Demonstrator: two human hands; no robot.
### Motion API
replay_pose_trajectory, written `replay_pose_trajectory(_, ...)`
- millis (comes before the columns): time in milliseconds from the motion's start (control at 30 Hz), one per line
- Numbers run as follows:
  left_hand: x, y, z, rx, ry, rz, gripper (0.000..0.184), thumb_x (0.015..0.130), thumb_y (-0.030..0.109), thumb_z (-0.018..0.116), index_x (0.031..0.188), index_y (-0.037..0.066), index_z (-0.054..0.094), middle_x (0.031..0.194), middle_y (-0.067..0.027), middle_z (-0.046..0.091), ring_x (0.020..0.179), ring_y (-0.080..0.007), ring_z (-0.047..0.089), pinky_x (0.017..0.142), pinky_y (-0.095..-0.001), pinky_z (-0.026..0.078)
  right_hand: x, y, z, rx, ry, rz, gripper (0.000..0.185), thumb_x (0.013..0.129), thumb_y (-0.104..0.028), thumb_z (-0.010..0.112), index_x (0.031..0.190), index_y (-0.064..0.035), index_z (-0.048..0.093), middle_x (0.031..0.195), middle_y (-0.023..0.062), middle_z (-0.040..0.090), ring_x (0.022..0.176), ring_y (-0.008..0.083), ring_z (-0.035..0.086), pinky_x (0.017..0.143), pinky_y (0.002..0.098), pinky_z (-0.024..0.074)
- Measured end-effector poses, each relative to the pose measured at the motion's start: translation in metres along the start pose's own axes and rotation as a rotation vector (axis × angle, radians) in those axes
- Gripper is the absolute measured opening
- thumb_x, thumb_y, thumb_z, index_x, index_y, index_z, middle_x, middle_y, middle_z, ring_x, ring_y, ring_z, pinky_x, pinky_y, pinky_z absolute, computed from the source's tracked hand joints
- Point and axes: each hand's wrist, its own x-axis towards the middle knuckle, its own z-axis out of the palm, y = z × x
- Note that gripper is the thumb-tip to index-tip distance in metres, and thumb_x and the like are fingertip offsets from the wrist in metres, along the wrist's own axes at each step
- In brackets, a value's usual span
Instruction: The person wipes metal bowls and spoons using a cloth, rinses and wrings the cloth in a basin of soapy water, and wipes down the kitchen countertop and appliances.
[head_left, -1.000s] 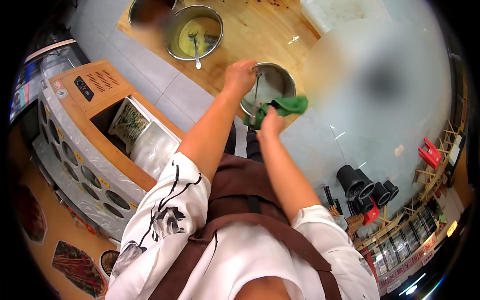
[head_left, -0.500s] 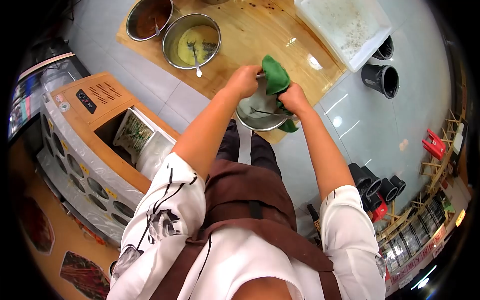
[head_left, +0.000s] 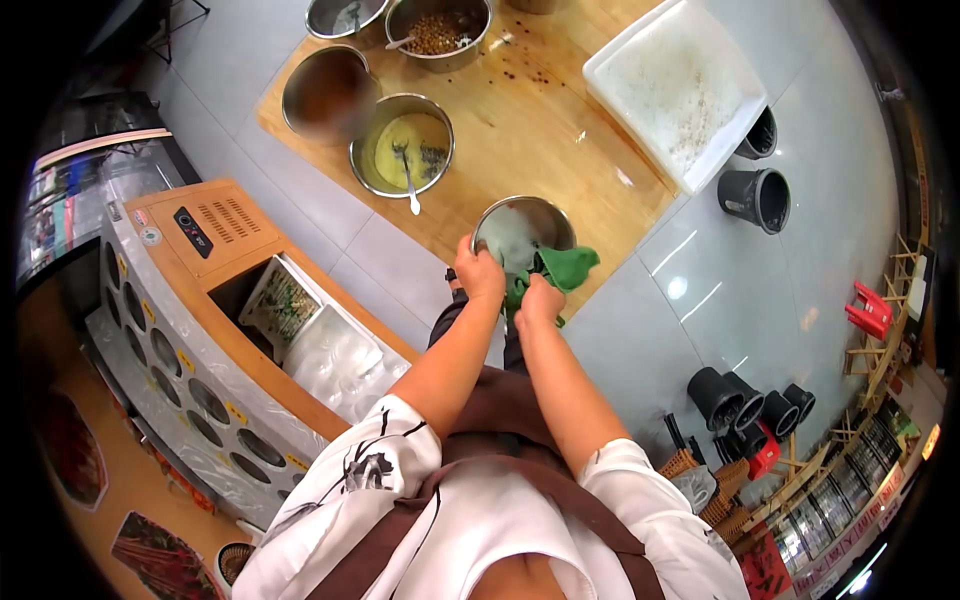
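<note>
A steel pot (head_left: pixel 555 217) with whitish contents sits at the near edge of the wooden table. My left hand (head_left: pixel 481 272) is closed on the pot's left rim. Bunched in my right hand (head_left: pixel 541 300) is a green cloth (head_left: pixel 568 267), which lies against the near right side of the pot. My fingers on that side are wrapped round the cloth. Up and to the left stands a pot of yellow mixture (head_left: pixel 408 150) with a spoon (head_left: pixel 408 180) in it.
More steel pots, one with reddish contents (head_left: pixel 328 92) and one with brown bits (head_left: pixel 440 32), stand on the wooden table (head_left: pixel 530 120). A white tray (head_left: pixel 680 90) is at its right. Black buckets (head_left: pixel 752 198) stand on the floor. An orange-topped cabinet (head_left: pixel 215 225) is at left.
My right hand has come down from the pot's right side to its near side with the cloth. My left hand has moved lower along the rim. More of the table's far part shows.
</note>
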Motion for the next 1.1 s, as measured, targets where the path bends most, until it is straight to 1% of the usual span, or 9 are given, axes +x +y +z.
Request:
replay_pose_trajectory(100,0.01,0.011,-0.008,0.262,-0.243,-0.249,0.023,0.084,0.012,0.049,0.096,-0.006,0.056,0.081,-0.017,0.062,0.079,-0.0272,0.062,0.068,-0.0327,0.048,0.031,-0.025,-0.006,-0.322,-0.294,-0.268,0.014,0.071,-0.001,0.057,0.083,0.0055,0.057,0.08,0.0079,0.059,0.072,0.0199,0.057,0.061,0.0338,0.0448)
replay_pose_trajectory(167,0.024,0.035,-0.006,-0.072,-0.507,-0.994,0.032,0.087,0.021,0.046,0.09,-0.009,0.055,0.075,-0.0191,0.059,0.074,-0.03,0.061,0.054,-0.0365,0.047,0.037,-0.045,-0.003,-0.322,-0.371,-0.096,0.015,0.074,-0.003,0.057,0.086,0.005,0.057,0.081,0.008,0.058,0.073,0.0193,0.057,0.061,0.0337,0.0456)
replay_pose_trajectory(300,0.032,0.045,0.021,0.212,-0.583,-0.662,0.039,0.089,0.029,0.044,0.097,-0.008,0.051,0.081,-0.0186,0.056,0.062,-0.0275,0.056,0.044,-0.0433,0.048,0.032,-0.035,0.013,-0.107,-0.286,-0.022,0.018,0.077,-0.004,0.057,0.092,0.0052,0.056,0.084,0.0085,0.058,0.072,0.0191,0.058,0.062,0.0327,0.0468)
replay_pose_trajectory(433,0.042,0.047,0.036,-0.011,-0.542,-0.708,0.035,0.09,0.028,0.042,0.098,-0.005,0.051,0.081,-0.015,0.056,0.058,-0.0246,0.055,0.044,-0.0401,0.049,0.041,-0.05,0.01,-0.031,-0.526,-0.003,0.026,0.079,-0.006,0.058,0.102,0.004,0.053,0.094,0.0096,0.058,0.082,0.0193,0.058,0.069,0.0327,0.0481)
replay_pose_trajectory(633,0.08,0.064,0.044,-0.174,-0.664,-0.808,0.039,0.093,0.025,0.033,0.116,-0.006,0.04,0.097,-0.0213,0.057,0.07,-0.0288,0.061,0.052,-0.0343,0.052,0.071,-0.12,0.0,-0.366,-0.404,-0.742,0.053,0.081,-0.008,0.054,0.129,0.0016,0.032,0.121,0.0188,0.047,0.108,0.027,0.049,0.091,0.0343,0.0393)
replay_pose_trajectory(733,0.095,0.064,0.049,-0.256,-0.657,-0.788,0.042,0.094,0.028,0.03,0.109,-0.009,0.044,0.091,-0.0211,0.059,0.07,-0.0277,0.061,0.057,-0.0341,0.052,0.115,-0.13,0.014,-0.587,-0.238,-1.115,0.055,0.083,-0.01,0.05,0.132,0.0022,0.028,0.129,0.024,0.038,0.116,0.0341,0.042,0.097,0.0381,0.0331)
replay_pose_trajectory(833,0.101,0.071,0.054,-0.401,-0.702,-0.806,0.043,0.094,0.028,0.035,0.118,-0.007,0.038,0.107,-0.022,0.053,0.089,-0.0291,0.057,0.069,-0.0371,0.05,0.141,-0.122,0.056,-0.85,-0.114,-1.306,0.058,0.082,-0.017,0.054,0.131,0.0018,0.03,0.136,0.0253,0.028,0.123,0.0373,0.03,0.103,0.0439,0.0228)
replay_pose_trajectory(1033,0.088,0.069,0.049,-0.584,-0.751,-0.776,0.057,0.089,0.039,0.047,0.118,-0.009,0.034,0.115,-0.0262,0.046,0.098,-0.0346,0.053,0.083,-0.042,0.046,0.128,-0.103,0.087,-1.056,-0.388,-1.63,0.059,0.072,-0.012,0.059,0.127,-0.0066,0.04,0.135,0.0118,0.035,0.12,0.0373,0.032,0.101,0.0448,0.0249)
replay_pose_trajectory(1100,0.077,0.074,0.036,-0.529,-0.833,-0.746,0.072,0.091,0.044,0.04,0.129,-0.012,0.016,0.127,-0.0269,0.038,0.11,-0.0339,0.048,0.092,-0.0408,0.041,0.12,-0.095,0.074,-1.075,-0.545,-1.635,0.057,0.07,-0.011,0.058,0.124,-0.0059,0.044,0.134,0.0131,0.037,0.119,0.0372,0.033,0.101,0.0467,0.0252)
